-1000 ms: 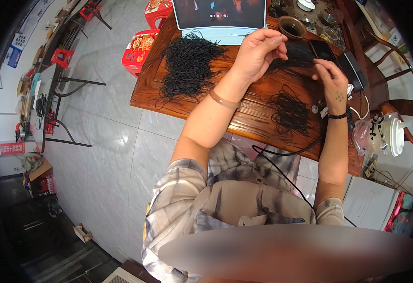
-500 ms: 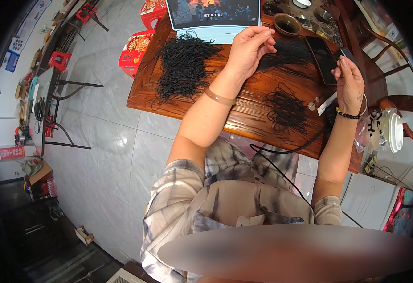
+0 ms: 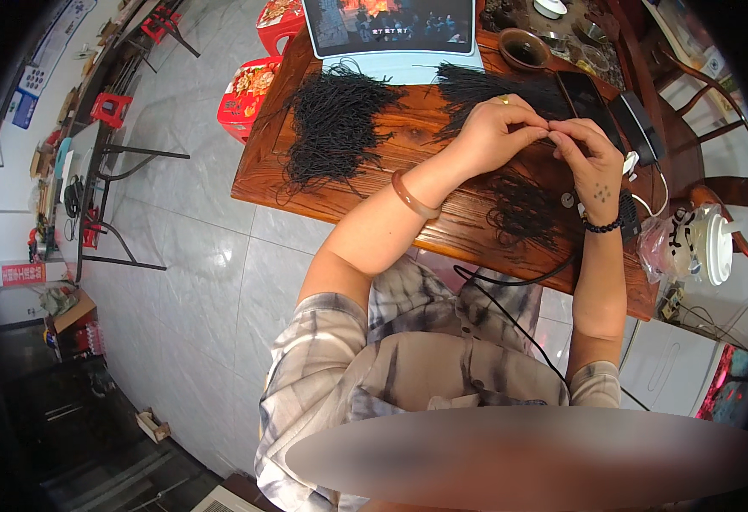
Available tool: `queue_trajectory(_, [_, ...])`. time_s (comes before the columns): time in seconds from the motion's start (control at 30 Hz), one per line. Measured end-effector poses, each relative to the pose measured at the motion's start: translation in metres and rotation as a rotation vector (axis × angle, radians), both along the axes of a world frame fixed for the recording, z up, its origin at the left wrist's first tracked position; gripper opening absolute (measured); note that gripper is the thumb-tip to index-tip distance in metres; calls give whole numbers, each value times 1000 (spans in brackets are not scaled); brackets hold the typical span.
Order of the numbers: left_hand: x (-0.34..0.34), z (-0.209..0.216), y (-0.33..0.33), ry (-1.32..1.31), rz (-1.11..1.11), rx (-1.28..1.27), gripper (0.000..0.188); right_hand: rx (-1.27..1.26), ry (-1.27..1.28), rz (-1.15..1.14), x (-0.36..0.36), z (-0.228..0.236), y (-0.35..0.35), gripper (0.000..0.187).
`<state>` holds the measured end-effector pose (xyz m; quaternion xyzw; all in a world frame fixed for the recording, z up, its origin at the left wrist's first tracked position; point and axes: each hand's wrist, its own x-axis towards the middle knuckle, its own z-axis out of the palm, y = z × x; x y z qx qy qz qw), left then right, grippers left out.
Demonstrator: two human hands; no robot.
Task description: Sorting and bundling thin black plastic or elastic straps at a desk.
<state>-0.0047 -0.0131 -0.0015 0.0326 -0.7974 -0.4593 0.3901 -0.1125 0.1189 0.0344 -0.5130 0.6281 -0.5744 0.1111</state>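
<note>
Over the right part of the wooden table (image 3: pixel 408 188), my left hand (image 3: pixel 500 135) and my right hand (image 3: pixel 594 164) meet at the fingertips. Each pinches thumb against forefinger; whatever is between them is too fine to make out. A large tangled pile of black cords (image 3: pixel 335 124) lies to the left. Straighter black cords (image 3: pixel 472 90) are spread beyond my hands, partly covered by the left one. Beneath my wrists sits a smaller heap of black cords (image 3: pixel 519 209).
A tablet (image 3: pixel 391 30) stands at the far edge beside a brown bowl (image 3: pixel 524 49). A black phone (image 3: pixel 587 101) lies past my right hand. A plastic bag (image 3: pixel 668 243) and white-lidded cup (image 3: pixel 719 247) are at the right. Red stools (image 3: pixel 246 98) stand left of the table.
My hands were apart and have come together at the fingertips. The left moved right and nearer to me; the right moved left. More of the spread cords shows.
</note>
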Motion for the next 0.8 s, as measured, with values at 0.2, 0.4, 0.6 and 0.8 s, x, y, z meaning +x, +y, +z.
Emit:
queue_trajectory(0.2, [0, -2, 0, -16, 2, -19, 11, 11, 57, -19, 5, 2, 0, 12])
queue_trajectory(0.4, [1, -1, 2, -20, 19, -30, 11, 7, 84, -24, 6, 1, -1, 12])
queue_trajectory(0.6, [5, 5, 3, -101, 2, 62, 12, -47, 44, 34, 5, -1, -1, 11])
queue_trajectory(0.8, [1, 3, 0, 141, -36, -131, 13, -78, -13, 51, -1, -3, 2, 12])
